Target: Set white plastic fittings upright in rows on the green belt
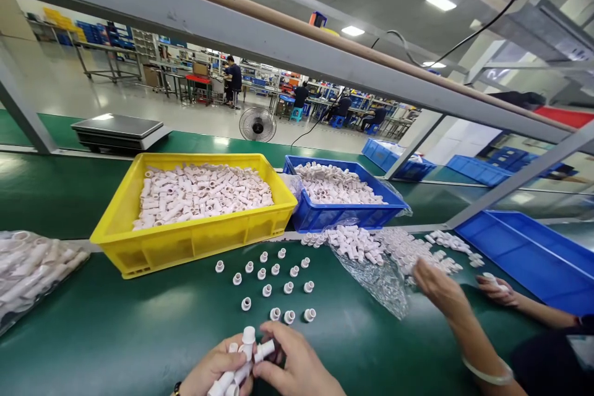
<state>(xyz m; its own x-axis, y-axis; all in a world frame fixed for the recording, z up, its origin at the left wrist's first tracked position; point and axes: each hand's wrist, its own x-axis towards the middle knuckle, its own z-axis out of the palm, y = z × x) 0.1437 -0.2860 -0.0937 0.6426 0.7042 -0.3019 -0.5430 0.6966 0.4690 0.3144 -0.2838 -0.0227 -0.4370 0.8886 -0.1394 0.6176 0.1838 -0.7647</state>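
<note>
Several white plastic pipe fittings [227,382] fill my left hand [208,374], its fingers curled around them at the bottom of the head view. One more white fitting [265,350] lies between the thumb and fingers of my right hand [297,362], close against the bunch. Just beyond both hands, several short white fittings [275,314] stand apart on the green table [153,328], most with their open ends up. Parts of the held fittings are hidden by my fingers.
A yellow bin [195,235] and a blue bin [343,213] hold piles of fittings. A filled plastic bag [37,272] lies left. At right, a co-worker's hands [440,291] work near loose fittings [357,241] and an angled blue tray [533,253]. A metal frame crosses overhead.
</note>
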